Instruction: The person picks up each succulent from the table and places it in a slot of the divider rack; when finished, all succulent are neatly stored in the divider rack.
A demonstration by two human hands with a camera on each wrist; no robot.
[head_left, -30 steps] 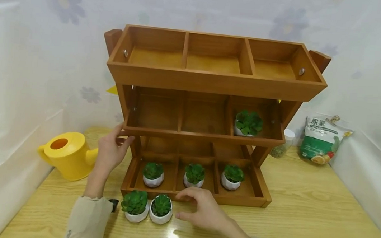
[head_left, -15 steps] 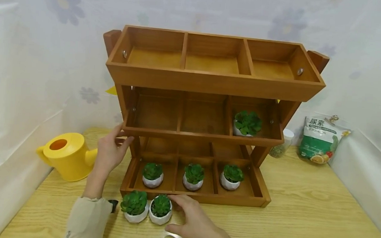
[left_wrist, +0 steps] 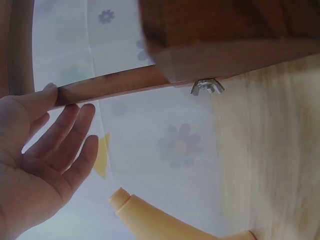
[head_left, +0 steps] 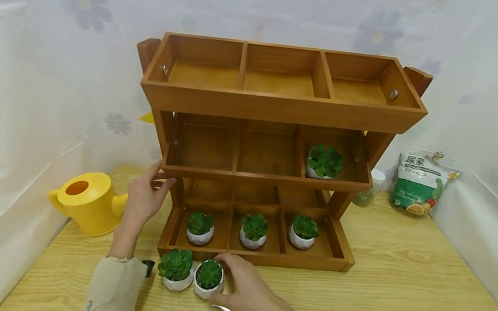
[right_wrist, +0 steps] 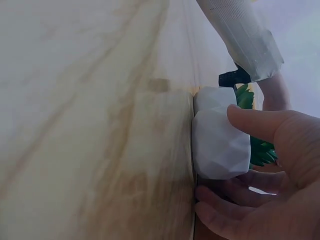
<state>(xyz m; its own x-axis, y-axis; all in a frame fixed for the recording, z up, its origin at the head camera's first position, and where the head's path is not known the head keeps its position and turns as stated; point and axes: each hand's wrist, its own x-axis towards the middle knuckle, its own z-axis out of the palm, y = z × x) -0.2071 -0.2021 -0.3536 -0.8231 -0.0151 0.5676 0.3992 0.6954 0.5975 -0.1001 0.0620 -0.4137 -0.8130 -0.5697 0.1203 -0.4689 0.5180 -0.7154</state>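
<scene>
My right hand (head_left: pixel 244 287) holds a small succulent in a white faceted pot (head_left: pixel 209 278) on the table in front of the shelf. In the right wrist view, the thumb lies against that pot's side, with the fingers curled round the far side. Left of it, close by, is another potted succulent (head_left: pixel 176 270). My left hand (head_left: pixel 144 197) grips the left end of the wooden shelf's (head_left: pixel 277 107) middle tier. The left wrist view shows the thumb over a wooden strip (left_wrist: pixel 115 84) and fingertips under it.
Potted succulents stand in the bottom tier, one (head_left: pixel 200 228) in each compartment. Another (head_left: pixel 324 162) is at the middle tier's right. A yellow watering can (head_left: pixel 92 206) stands left; a lidded jar (head_left: pixel 367 192) and a clipped bag (head_left: pixel 422 183) are at right.
My right hand has moved left to the nearer succulent and closed round its pot, which has shifted slightly. The left hand stays in place on the shelf.
</scene>
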